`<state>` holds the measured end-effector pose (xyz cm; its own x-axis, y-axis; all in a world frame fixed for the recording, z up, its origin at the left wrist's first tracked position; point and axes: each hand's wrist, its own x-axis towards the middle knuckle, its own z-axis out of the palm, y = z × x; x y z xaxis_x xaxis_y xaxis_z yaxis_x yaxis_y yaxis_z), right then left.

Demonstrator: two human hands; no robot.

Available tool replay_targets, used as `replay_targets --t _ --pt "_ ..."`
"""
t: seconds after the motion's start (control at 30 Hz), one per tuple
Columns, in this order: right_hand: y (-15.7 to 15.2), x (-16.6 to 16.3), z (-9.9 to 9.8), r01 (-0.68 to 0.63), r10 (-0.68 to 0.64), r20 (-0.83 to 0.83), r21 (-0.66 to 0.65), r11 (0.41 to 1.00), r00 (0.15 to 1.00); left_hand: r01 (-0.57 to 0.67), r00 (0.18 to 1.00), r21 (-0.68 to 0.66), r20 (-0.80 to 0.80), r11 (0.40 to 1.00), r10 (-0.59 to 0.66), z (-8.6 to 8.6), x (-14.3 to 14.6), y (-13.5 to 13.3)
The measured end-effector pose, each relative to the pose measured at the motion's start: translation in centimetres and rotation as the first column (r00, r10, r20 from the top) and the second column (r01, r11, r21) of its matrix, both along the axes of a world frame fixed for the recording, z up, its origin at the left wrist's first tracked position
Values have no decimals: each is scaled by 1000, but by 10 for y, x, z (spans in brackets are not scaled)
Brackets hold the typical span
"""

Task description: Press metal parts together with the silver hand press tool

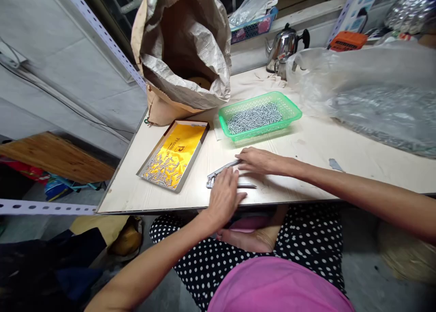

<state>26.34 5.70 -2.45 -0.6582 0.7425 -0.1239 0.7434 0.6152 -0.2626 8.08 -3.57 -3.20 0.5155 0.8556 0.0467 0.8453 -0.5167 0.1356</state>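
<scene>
My left hand [223,195] lies palm down at the table's front edge, fingers together, covering the near part of a long metal hinged tool [220,170]. Beyond it, my right hand [258,160] rests with its fingertips on the tool's upper arm. A thin metal strip [248,185] sticks out from under my left hand. To the left sits a yellow-lined cardboard tray [177,154] with several small metal screws at its near end. Behind the hands stands a green plastic basket [260,116] full of the same screws.
A big crumpled paper sack [185,53] stands open at the back left of the white table [306,144]. A clear plastic bag of metal parts [374,103] fills the right side. A steel kettle [284,46] stands at the back.
</scene>
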Motion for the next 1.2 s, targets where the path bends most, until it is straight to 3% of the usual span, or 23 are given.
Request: replay_targets --t 0.17,0.37,0.47,0.53,0.63,0.8,0.93,1.07,1.2 --pt "14 -7 -9 23 -34 53 192 981 998 109 986 -7 130 994 -107 -26 17 -34" --pt "23 -31 3 39 -65 102 240 970 993 112 959 -19 264 994 -103 -33 16 -35" --pt "2 -58 10 -211 211 24 220 953 977 121 948 -42 302 992 -103 -34 14 -34" --pt "-14 -77 11 -398 405 -2 183 899 914 104 948 -88 309 991 -72 -36 14 -35" --pt "-29 -102 8 -503 506 42 193 842 862 78 950 -158 312 984 -26 -41 16 -38" --pt "-40 -126 -3 -505 492 114 192 842 863 65 944 -144 329 988 -14 -47 15 -41" --pt "-36 -130 -10 -433 430 56 113 894 901 79 935 -147 354 986 -22 -47 17 -37" --pt "-14 -117 -4 -401 400 -44 -18 916 916 126 909 -165 414 978 -47 -41 33 -27" --pt "-2 -89 9 -284 274 -158 -43 958 949 157 884 -175 463 972 -60 -39 58 -17"
